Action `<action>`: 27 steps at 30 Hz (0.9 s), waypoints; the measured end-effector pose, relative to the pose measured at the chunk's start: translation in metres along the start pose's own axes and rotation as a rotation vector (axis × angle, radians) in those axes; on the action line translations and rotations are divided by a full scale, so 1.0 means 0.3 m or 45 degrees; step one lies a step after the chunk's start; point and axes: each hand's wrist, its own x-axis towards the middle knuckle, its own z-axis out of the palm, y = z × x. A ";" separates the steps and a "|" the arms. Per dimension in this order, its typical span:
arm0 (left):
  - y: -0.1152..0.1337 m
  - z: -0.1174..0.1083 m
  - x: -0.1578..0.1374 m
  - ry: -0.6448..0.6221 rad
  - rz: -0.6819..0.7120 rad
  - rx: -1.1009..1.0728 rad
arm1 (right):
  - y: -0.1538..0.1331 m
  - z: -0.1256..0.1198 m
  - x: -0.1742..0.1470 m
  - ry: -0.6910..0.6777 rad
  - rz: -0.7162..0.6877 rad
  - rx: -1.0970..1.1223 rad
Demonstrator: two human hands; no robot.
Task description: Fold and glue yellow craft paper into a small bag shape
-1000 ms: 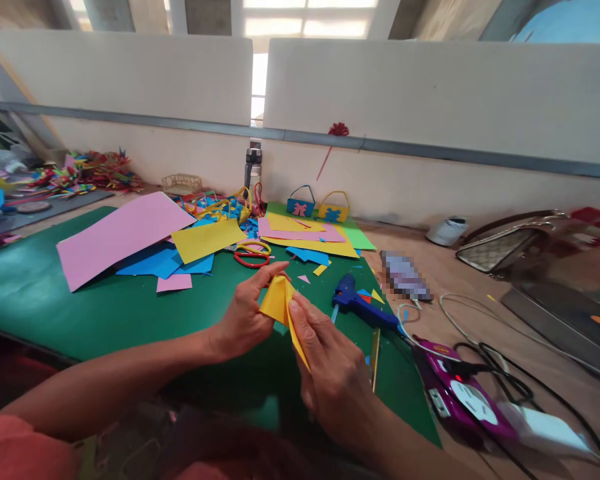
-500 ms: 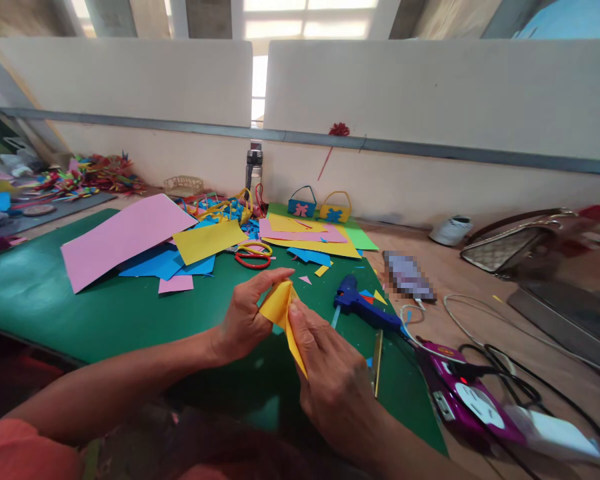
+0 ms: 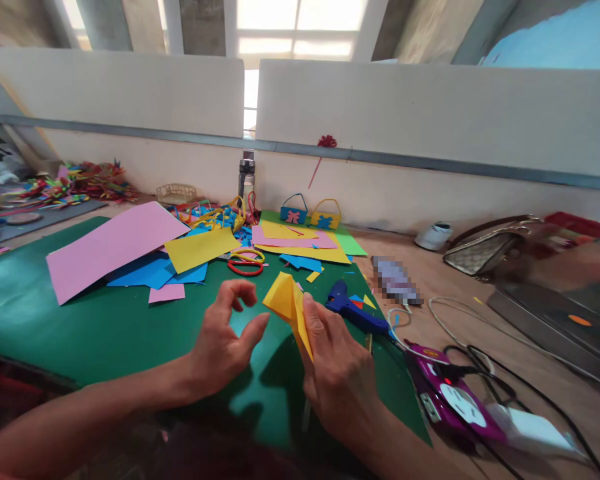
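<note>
A folded piece of yellow paper is gripped between the thumb and fingers of my right hand, over the green mat. To its left, my left hand holds nothing; its thumb and curled fingers are apart, with a gap between them and the paper. Just beyond my right hand lies a blue glue gun. Scissors with red and yellow handles rest on the mat past my left hand.
Pink sheets, a yellow sheet and blue sheets lie at the left. Two small paper bags, one blue and one yellow, stand at the back. A purple power strip with cables and a phone are at the right.
My left hand has let go of the yellow paper and drawn back to the left, its fingers parting. My right hand still grips the paper. The view has shifted slightly.
</note>
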 end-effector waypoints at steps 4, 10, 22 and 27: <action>0.025 0.005 -0.031 -0.345 -0.488 -0.363 | -0.002 0.001 0.001 -0.025 0.009 -0.045; 0.017 0.075 -0.088 -0.351 -0.983 -0.836 | -0.004 0.002 0.007 0.008 0.056 -0.063; 0.032 0.126 -0.058 -0.007 -0.692 -0.859 | -0.026 -0.004 0.009 0.006 -0.012 -0.110; 0.023 0.121 -0.061 0.006 -0.653 -0.719 | -0.042 0.002 0.007 0.025 -0.054 -0.219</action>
